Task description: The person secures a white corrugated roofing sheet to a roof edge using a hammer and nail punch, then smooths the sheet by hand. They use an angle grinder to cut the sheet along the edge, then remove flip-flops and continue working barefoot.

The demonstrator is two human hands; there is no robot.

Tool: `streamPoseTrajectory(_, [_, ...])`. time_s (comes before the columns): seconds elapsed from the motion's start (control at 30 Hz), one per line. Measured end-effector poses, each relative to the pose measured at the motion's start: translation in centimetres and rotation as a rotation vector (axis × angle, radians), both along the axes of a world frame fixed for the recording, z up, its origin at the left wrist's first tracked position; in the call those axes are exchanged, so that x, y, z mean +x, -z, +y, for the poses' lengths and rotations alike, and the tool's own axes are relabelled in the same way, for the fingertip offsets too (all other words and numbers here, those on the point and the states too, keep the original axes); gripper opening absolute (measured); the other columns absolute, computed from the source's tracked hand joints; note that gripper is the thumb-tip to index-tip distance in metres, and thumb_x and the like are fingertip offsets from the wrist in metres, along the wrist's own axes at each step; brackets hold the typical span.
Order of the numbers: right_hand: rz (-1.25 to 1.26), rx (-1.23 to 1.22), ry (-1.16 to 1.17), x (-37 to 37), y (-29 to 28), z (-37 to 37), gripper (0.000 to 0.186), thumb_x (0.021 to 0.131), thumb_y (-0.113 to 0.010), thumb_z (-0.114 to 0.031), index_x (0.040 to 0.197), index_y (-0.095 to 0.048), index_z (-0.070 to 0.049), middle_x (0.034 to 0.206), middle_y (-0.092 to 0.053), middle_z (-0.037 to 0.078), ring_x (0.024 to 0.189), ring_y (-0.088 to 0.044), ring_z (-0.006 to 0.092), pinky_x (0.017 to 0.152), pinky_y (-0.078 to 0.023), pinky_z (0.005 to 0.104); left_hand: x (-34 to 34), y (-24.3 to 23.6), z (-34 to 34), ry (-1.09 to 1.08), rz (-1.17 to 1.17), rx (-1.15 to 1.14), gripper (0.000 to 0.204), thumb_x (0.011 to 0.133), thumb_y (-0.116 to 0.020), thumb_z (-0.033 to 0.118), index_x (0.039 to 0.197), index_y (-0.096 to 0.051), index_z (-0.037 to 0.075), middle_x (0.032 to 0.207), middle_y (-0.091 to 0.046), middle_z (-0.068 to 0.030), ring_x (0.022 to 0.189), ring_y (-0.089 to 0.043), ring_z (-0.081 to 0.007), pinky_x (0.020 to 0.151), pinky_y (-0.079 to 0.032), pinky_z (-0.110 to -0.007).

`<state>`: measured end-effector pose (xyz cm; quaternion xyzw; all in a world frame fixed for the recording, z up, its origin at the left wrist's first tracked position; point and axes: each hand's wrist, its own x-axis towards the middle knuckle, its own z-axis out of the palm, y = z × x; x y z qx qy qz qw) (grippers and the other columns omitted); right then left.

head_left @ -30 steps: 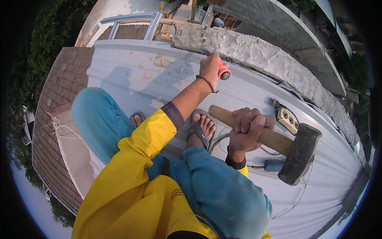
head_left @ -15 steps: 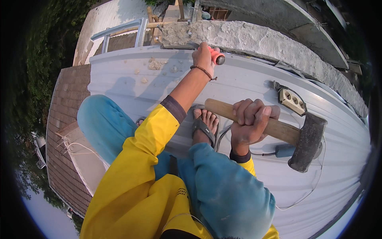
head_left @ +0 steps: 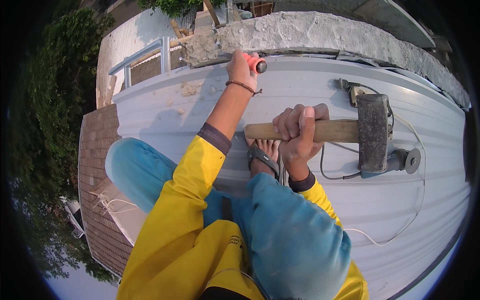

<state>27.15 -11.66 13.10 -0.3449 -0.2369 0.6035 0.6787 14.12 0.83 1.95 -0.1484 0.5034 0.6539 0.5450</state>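
Note:
My left hand [head_left: 239,69] reaches forward, closed around a chisel [head_left: 259,65] with an orange-red grip guard. The chisel's dark, round struck end points back toward me, and its tip is hidden beyond the hand, by the broken edge of a rough concrete beam [head_left: 300,32]. Farther right and nearer to me, my right hand [head_left: 300,131] grips the wooden handle of a club hammer [head_left: 373,132] with a heavy, dark metal head. The hammer is raised, handle roughly level and head to the right, apart from the chisel.
Beneath me lies a ribbed light metal roof [head_left: 370,215] with concrete crumbs [head_left: 190,89] at the left. An angle grinder [head_left: 400,161], its cord and a partly covered power strip [head_left: 354,95] are at the right. A metal frame [head_left: 145,57] and brown tiles [head_left: 97,150] are to the left.
The hammer has swung so its handle is nearly level and its head sits higher in view, now overlapping the power strip and grinder. My left hand keeps its hold by the concrete; the view has shifted slightly.

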Motion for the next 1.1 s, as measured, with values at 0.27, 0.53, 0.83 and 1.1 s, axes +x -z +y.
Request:
streamPoseTrajectory(0.27, [-0.180,-0.552,-0.410,-0.5,2.4,-1.2,0.019,0.098,-0.066,-0.013,0.088,-0.051,-0.007,0.061,-0.045,-0.002,0.046,-0.043,0.0085,0.041,-0.037,0.0273,0.5,1.1,0.1,0.011,0.080,0.009,0.027,0.098,-0.057,0.025,0.105,-0.049,0.000,0.098,-0.054,-0.0097,0.096,-0.063,-0.0252,0.079,-0.060,-0.044])
streamPoseTrajectory(0.53, [-0.034,-0.271,-0.177,-1.7,2.1,0.2,0.022,0.100,-0.064,-0.016,0.085,-0.049,-0.009,0.061,-0.044,-0.002,0.046,-0.041,0.0077,0.042,-0.037,0.0283,-0.2,1.2,0.3,0.030,0.061,0.019,0.023,0.097,-0.057,0.022,0.103,-0.050,0.001,0.097,-0.056,-0.0089,0.089,-0.064,-0.0246,0.075,-0.060,-0.040])
streamPoseTrajectory(0.83, [-0.099,-0.369,-0.222,0.5,2.3,-0.9,0.019,0.097,-0.067,-0.014,0.085,-0.054,-0.005,0.060,-0.048,-0.002,0.044,-0.046,0.0084,0.040,-0.037,0.0282,-0.5,1.6,0.6,0.063,0.071,0.009,0.020,0.097,-0.055,0.021,0.101,-0.048,0.003,0.094,-0.056,-0.0087,0.085,-0.062,-0.0224,0.073,-0.059,-0.040])
streamPoseTrajectory(1.1, [-0.111,-0.618,-0.511,-1.9,4.9,-0.8,0.021,0.098,-0.066,-0.014,0.084,-0.053,-0.006,0.060,-0.049,0.000,0.045,-0.046,0.0086,0.040,-0.038,0.0282,-0.5,1.4,0.2,0.054,0.111,0.009,0.018,0.097,-0.057,0.019,0.099,-0.047,0.004,0.091,-0.054,-0.0074,0.083,-0.061,-0.0219,0.072,-0.058,-0.042])
